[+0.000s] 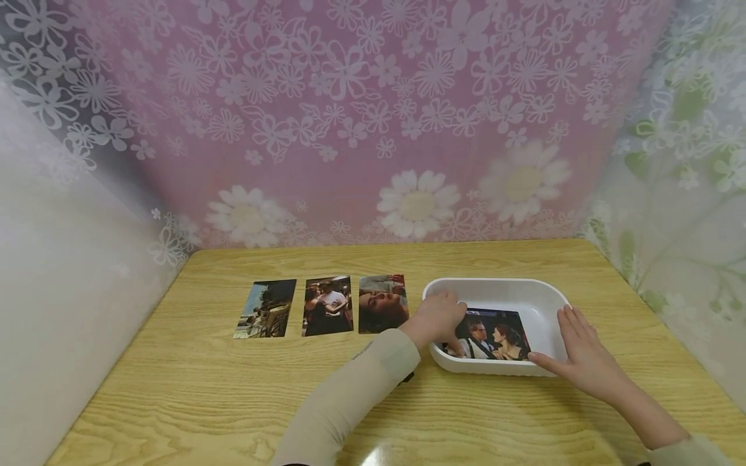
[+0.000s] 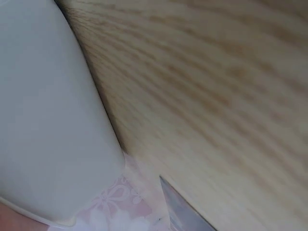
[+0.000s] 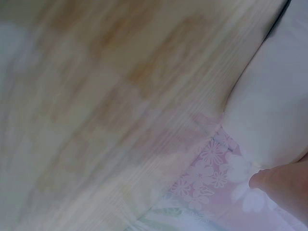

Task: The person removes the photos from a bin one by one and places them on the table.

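A white plastic tub (image 1: 548, 327) stands on the right part of the table. Inside it lies a photo print (image 1: 495, 335) of two people, its left edge covered by my left hand (image 1: 438, 317). That hand reaches over the tub's left rim, fingers and thumb spread along the photo's left side; whether it pinches the print is hidden. My right hand (image 1: 588, 356) rests on the right end of the rim with straight fingers, its thumb near the photo's lower right corner. In the left wrist view, the tub's outer wall (image 2: 53, 110) fills the left side. A fingertip (image 3: 274, 183) shows beside the tub in the right wrist view.
Left of the tub, three photo prints lie in a row: a couple at a railing (image 1: 267, 309), a standing couple (image 1: 328, 305) and a reclining face (image 1: 382, 304). Flowered pink cloth (image 1: 326, 149) hangs behind the wood-grain table (image 1: 192, 382), with pale cloth at both sides.
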Tool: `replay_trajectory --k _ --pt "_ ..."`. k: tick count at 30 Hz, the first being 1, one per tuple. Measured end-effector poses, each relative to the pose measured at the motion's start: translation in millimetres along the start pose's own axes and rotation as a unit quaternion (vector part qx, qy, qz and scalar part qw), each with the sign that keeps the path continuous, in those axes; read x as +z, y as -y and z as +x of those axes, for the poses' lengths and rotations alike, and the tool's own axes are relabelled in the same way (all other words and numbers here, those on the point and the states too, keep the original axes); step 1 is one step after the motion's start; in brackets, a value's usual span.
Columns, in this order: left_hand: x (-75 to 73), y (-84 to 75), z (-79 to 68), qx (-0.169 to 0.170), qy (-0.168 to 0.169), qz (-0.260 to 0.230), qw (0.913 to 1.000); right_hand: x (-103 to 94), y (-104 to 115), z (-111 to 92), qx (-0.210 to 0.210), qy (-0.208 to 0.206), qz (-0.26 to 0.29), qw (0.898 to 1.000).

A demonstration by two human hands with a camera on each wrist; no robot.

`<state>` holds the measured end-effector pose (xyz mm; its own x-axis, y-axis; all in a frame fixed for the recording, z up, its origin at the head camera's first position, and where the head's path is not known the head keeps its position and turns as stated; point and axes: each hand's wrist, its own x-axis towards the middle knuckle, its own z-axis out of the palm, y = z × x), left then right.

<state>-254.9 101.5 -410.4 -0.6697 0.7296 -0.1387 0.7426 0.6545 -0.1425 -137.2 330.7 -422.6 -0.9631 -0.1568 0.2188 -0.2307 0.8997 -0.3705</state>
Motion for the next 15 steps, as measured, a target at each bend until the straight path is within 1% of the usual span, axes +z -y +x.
replay_trajectory --k 4,6,8,10,12,15 --pt "0.2 2.5 1.4 0.011 -0.03 -0.03 0.999 -0.5 0 0 -0.001 0.0 -0.002 1.0" --pt "-0.1 4.4 2.3 0.015 -0.051 -0.06 0.9968 -1.0 0 0 -0.001 0.002 -0.003 1.0" --pt "-0.6 7.0 3.1 0.021 -0.072 -0.104 0.9917 -0.8 0 1 0.0 0.005 -0.004 1.0" --pt "-0.9 9.8 2.8 0.034 -0.093 -0.155 0.9829 -0.8 -1 1 0.002 0.006 -0.004 1.0" --pt "-1.6 12.5 1.3 0.05 -0.111 -0.204 0.9714 -0.7 0 1 0.004 0.008 -0.004 1.0" --pt "-2.4 16.1 -2.3 0.069 -0.127 -0.267 0.9529 -0.7 0 1 0.005 0.009 -0.005 1.0"
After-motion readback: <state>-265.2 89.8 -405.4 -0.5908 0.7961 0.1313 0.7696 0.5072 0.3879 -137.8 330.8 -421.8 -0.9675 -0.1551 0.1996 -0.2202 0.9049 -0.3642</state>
